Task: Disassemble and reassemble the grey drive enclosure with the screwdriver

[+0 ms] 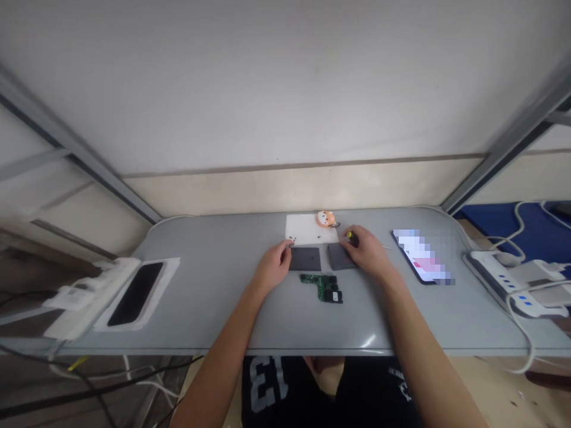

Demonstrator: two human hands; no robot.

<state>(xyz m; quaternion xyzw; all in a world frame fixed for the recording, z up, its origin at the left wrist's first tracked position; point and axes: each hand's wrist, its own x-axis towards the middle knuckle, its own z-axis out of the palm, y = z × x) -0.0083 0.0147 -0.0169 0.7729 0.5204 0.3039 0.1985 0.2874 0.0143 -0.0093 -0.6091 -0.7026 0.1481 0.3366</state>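
My left hand [275,261] is curled at the left edge of a flat dark grey cover [306,260], gripping it, with the fingertips close to a few tiny dark screws [292,238] on white paper. My right hand [366,251] is closed around a small screwdriver [353,238] with a yellow-tipped dark handle; its thin shaft sticks out to the right. The same hand's fingers touch a dark grey case part [341,257]. In front of both parts lies a green circuit board [322,287] with black components.
An orange-and-white animal-shaped case [326,219] rests on the white paper [301,226]. To the right lie a lit phone [419,255] and a white power strip [513,285] with cables. A black phone [136,293] lies at left. A wall [285,190] closes the back.
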